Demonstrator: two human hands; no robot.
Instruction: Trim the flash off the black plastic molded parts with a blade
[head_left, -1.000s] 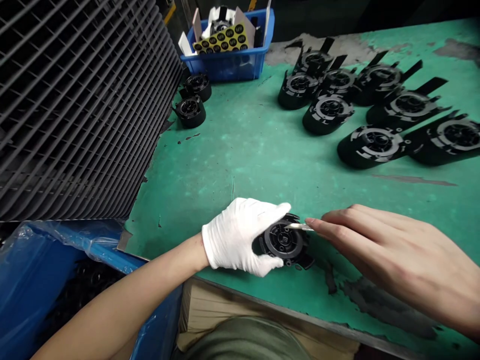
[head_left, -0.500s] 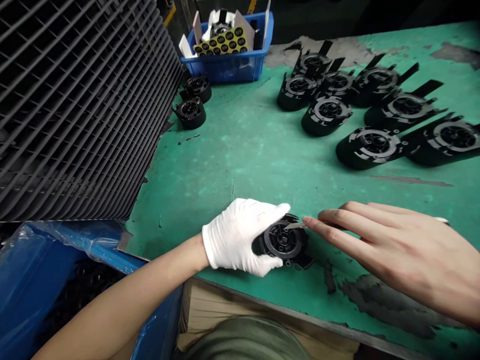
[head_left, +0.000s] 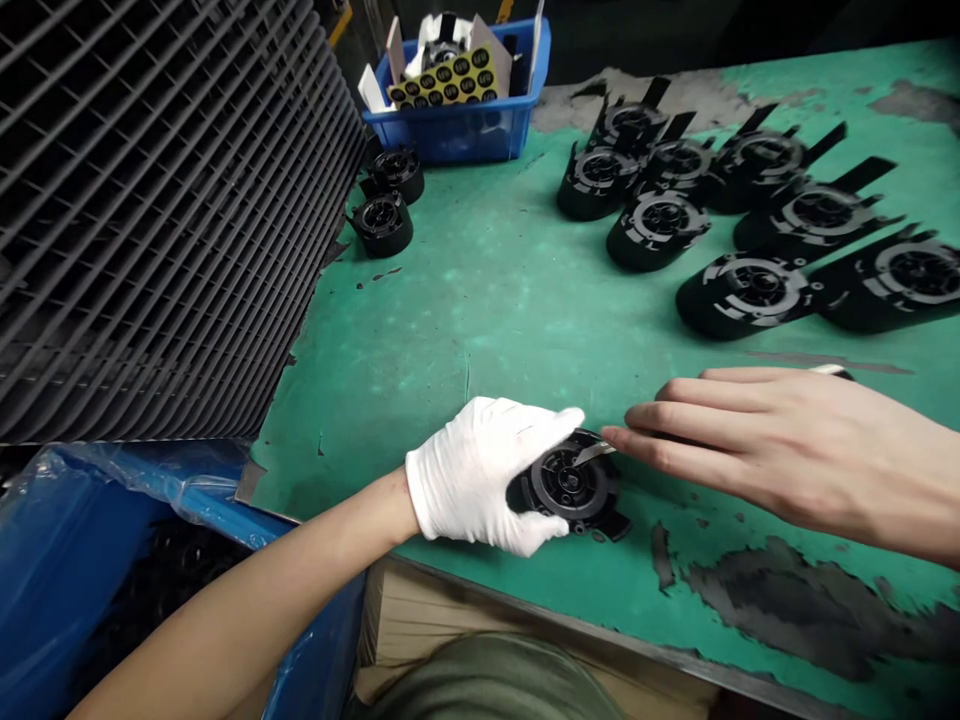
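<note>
worn green tabletop. dark-grey wire grid at left. blue rectangular plastic bin at far edge. black cylindrical plastic housings clustered far right, clear of hands. white-gloved left hand gripping round black plastic part near front edge, hiding its left side. bare right hand, fingers pinched on slim metal blade, tip over part's face.

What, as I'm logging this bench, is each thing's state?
Left hand: gloved, curled around black part
Right hand: bare, holding slim tool
Black part: held, face up
Slim tool: tip at part's face
Farther standing parts: faces up
Blue bin: open, filled
Lower-left container: open, dark pieces inside
Tabletop: worn, flaked
</note>
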